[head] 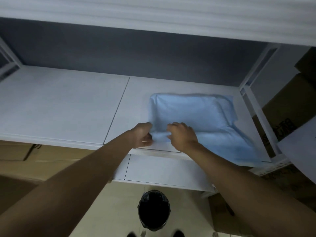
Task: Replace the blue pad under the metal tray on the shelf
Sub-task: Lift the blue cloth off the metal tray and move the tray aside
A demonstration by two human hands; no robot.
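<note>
A light blue pad (193, 110) lies partly folded on the right half of the white shelf (65, 103), its right flap reaching the shelf's front edge. My left hand (141, 135) pinches the pad's near left corner. My right hand (183, 135) grips the pad's front edge just beside it, fingers curled into the fabric. No metal tray is in view.
A shelf board runs overhead across the top. White shelf posts (256, 79) stand at the right, with brown cardboard boxes (287, 108) behind them. A black-lined waste bin (154, 210) stands on the floor below, near my feet. A lower shelf (162, 170) juts out underneath.
</note>
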